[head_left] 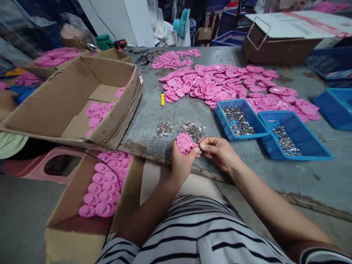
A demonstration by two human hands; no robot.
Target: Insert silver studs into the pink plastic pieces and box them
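Note:
My left hand [183, 159] is closed round a pink plastic piece [184, 143], a rounded part with moulded shapes on its face, held up near the table's front edge. Close by on the right, my right hand [218, 150] has its thumb and finger pinched together at the edge of that piece. What sits in the pinch, if anything, is too small to make out. Just beyond my hands lie two heaps of small shiny metal parts [191, 129] on the grey table [143, 126].
Blue trays [242, 137] of metal parts stand at the right. Behind them spreads a large pile of pink pieces [217, 82]. A yellow-handled tool [162, 99] lies left of it. Cardboard boxes [134, 91] with pink pieces stand at the left, one below table height. A person's arm [7, 104] shows far left.

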